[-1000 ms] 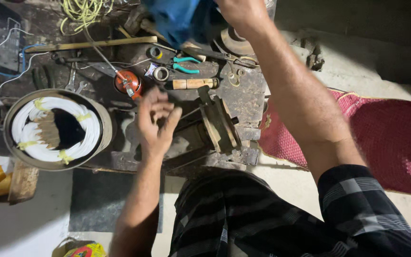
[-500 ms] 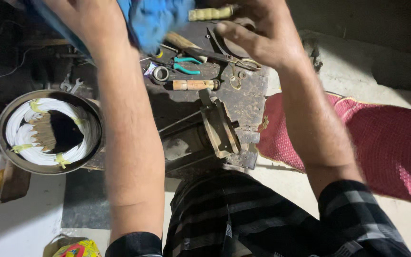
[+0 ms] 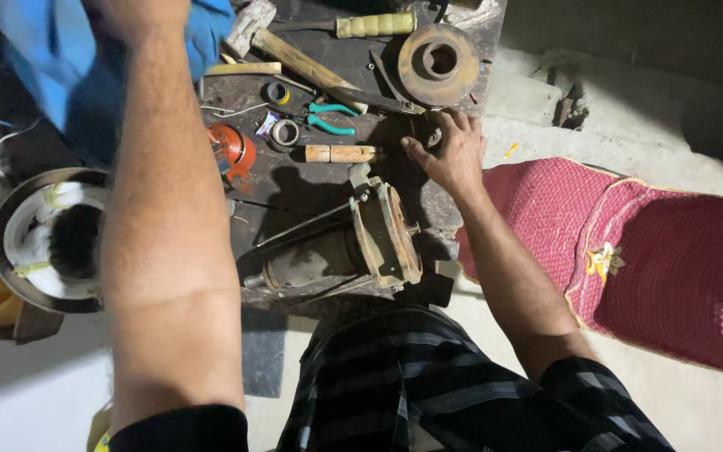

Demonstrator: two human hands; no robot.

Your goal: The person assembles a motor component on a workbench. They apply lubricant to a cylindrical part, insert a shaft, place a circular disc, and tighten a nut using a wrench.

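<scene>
Blue cloth (image 3: 60,67) hangs at the top left, where the left hand (image 3: 140,12) is cut off by the frame, so its fingers cannot be judged. The right hand (image 3: 449,151) rests with fingers spread on the dark, cluttered workbench (image 3: 311,188), beside a rusty motor housing (image 3: 340,247). A round pan (image 3: 10,243) holds white wire coils.
</scene>
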